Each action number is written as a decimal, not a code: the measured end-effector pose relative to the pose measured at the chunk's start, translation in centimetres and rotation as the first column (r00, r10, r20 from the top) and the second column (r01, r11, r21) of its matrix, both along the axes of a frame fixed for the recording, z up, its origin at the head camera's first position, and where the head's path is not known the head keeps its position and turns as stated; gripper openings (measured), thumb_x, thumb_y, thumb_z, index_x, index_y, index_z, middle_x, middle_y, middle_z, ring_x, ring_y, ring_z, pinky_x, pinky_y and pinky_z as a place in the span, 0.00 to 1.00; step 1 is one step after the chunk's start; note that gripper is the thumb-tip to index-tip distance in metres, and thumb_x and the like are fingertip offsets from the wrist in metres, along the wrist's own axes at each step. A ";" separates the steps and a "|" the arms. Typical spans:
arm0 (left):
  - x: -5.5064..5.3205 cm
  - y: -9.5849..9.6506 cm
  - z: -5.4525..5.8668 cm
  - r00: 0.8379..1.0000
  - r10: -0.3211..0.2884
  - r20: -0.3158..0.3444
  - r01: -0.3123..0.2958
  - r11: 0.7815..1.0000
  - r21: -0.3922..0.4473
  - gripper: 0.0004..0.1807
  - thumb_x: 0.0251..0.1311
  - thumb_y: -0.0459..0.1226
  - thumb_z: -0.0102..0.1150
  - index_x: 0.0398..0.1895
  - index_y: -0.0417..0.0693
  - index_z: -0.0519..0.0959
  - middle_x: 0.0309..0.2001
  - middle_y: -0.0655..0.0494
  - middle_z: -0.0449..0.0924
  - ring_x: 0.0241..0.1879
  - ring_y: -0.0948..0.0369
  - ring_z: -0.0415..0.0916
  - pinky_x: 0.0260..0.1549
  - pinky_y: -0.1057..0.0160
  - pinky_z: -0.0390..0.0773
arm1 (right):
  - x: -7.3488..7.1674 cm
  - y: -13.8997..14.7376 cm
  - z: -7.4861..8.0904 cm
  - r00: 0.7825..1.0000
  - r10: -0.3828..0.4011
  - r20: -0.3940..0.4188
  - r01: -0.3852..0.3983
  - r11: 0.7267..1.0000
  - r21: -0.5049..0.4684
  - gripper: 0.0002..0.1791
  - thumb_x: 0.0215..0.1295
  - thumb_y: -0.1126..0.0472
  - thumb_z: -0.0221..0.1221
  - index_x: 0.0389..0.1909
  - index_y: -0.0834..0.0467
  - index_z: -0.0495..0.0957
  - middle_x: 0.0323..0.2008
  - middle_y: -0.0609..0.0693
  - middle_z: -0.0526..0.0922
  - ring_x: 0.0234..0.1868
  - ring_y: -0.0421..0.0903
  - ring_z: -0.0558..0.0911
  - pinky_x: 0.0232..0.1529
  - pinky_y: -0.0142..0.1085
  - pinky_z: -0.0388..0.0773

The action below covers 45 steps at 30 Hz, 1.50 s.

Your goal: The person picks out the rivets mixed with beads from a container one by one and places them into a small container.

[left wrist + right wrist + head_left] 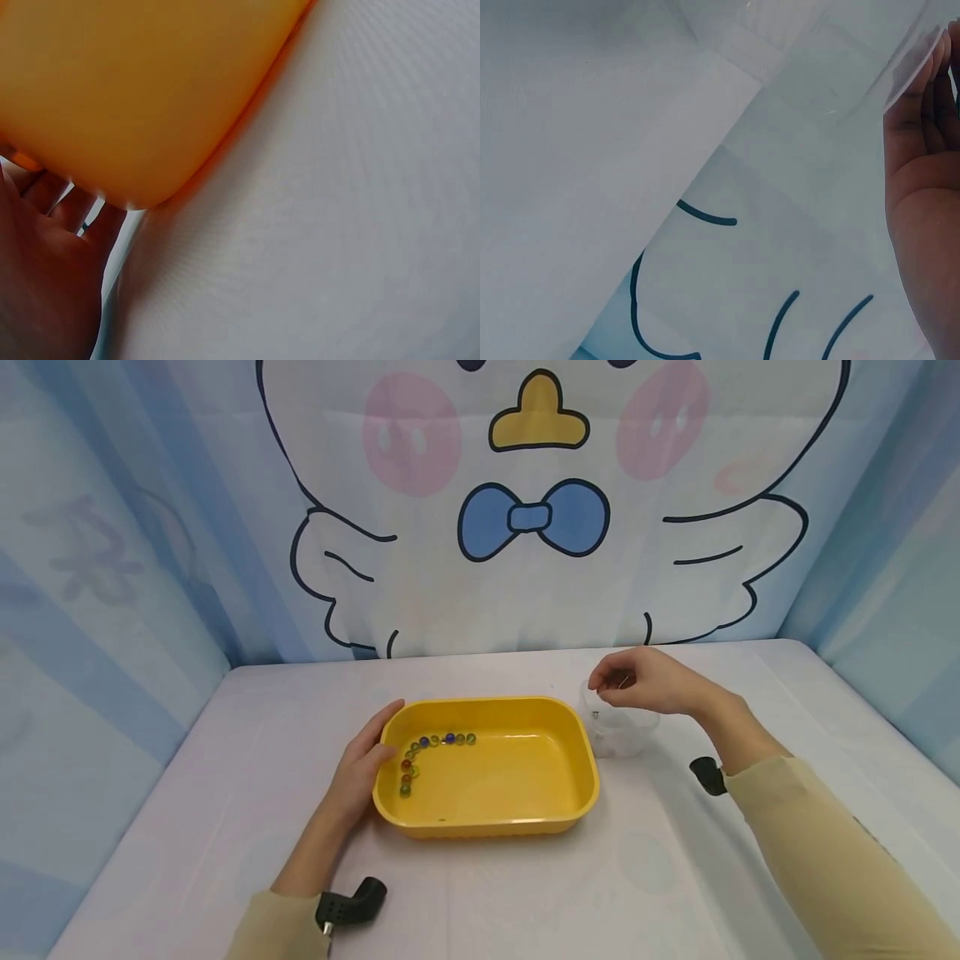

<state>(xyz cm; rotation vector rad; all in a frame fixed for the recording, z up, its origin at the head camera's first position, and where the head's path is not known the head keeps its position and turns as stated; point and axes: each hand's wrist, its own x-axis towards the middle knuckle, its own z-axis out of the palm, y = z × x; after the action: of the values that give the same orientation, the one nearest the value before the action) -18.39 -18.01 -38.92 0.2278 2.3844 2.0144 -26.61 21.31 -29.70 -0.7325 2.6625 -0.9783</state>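
My left hand [358, 775] grips the yellow tray [495, 827] by its left end, thumb over the rim and fingers along the outer wall. Those fingers show beside the tray's side [150, 112] in the left wrist view. Inside the tray, several glass marbles [406, 779] in green, blue and amber form a curved row along the left and far walls. My right hand [652, 681] is over a clear plastic container [618, 735], fingers curled and thumb near the index finger. Clear plastic overlaps its fingertips in the right wrist view; I cannot tell what they hold.
A white cloth [510, 902] covers the table. Behind its far edge hangs a curtain [517, 602] with a cartoon figure, and more curtains stand at both sides. A small shiny bit [596, 715] shows at the container's left side.
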 end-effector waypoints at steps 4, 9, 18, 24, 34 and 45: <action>0.0 0.0 0.0 1.000 0.001 0.000 -0.001 1.000 0.001 0.34 0.67 0.28 0.38 0.79 0.46 0.58 0.78 0.52 0.54 0.77 0.55 0.48 0.74 0.51 0.47 | 0.0 0.0 0.0 1.000 -0.003 -0.010 0.003 1.000 -0.008 0.08 0.65 0.68 0.63 0.44 0.64 0.82 0.39 0.51 0.82 0.40 0.49 0.79 0.43 0.34 0.81; 0.1 -0.1 0.0 1.000 0.002 0.002 -0.002 1.000 0.002 0.34 0.67 0.28 0.38 0.79 0.46 0.58 0.78 0.52 0.54 0.77 0.55 0.49 0.74 0.51 0.47 | 0.0 -0.1 0.1 1.000 -0.005 -0.010 0.005 1.000 -0.021 0.09 0.65 0.67 0.63 0.45 0.65 0.81 0.40 0.51 0.82 0.40 0.49 0.78 0.43 0.33 0.81; 0.1 -0.2 -0.1 1.000 0.002 0.002 -0.002 1.000 0.000 0.34 0.67 0.28 0.38 0.79 0.46 0.58 0.78 0.52 0.54 0.77 0.55 0.48 0.74 0.50 0.47 | -0.1 -1.0 0.7 0.999 0.014 -0.029 -0.015 0.999 -0.030 0.10 0.66 0.66 0.62 0.47 0.63 0.81 0.40 0.52 0.82 0.40 0.50 0.78 0.43 0.34 0.81; 0.0 -0.3 -0.2 1.000 0.005 -0.002 -0.005 1.000 -0.007 0.35 0.66 0.28 0.38 0.79 0.46 0.58 0.78 0.52 0.53 0.77 0.55 0.48 0.74 0.50 0.46 | -0.3 -2.0 1.5 0.999 0.027 -0.047 -0.029 0.999 -0.030 0.10 0.66 0.66 0.61 0.47 0.61 0.81 0.42 0.52 0.82 0.42 0.51 0.78 0.45 0.35 0.81; -0.1 -0.2 -0.1 1.000 -0.003 -0.007 0.003 1.000 -0.004 0.35 0.67 0.28 0.38 0.79 0.47 0.58 0.78 0.52 0.54 0.77 0.55 0.48 0.74 0.50 0.46 | -0.6 -4.1 2.8 0.992 0.094 -0.087 -0.099 0.993 -0.063 0.12 0.66 0.67 0.61 0.49 0.61 0.81 0.43 0.52 0.82 0.43 0.50 0.78 0.48 0.34 0.81; -0.2 -0.2 0.0 1.000 -0.006 0.001 0.006 1.000 0.000 0.34 0.67 0.28 0.38 0.79 0.45 0.57 0.79 0.51 0.53 0.77 0.54 0.47 0.74 0.50 0.46 | -0.8 -6.2 3.3 0.985 0.133 -0.111 -0.142 0.987 -0.080 0.13 0.66 0.65 0.62 0.51 0.61 0.81 0.43 0.51 0.82 0.43 0.50 0.77 0.48 0.36 0.80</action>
<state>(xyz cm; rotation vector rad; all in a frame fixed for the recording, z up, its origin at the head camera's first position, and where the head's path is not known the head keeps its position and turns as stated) -18.59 -18.16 -38.88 0.2335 2.3801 2.0114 -27.42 15.11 -26.38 -0.9995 2.6281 -1.0519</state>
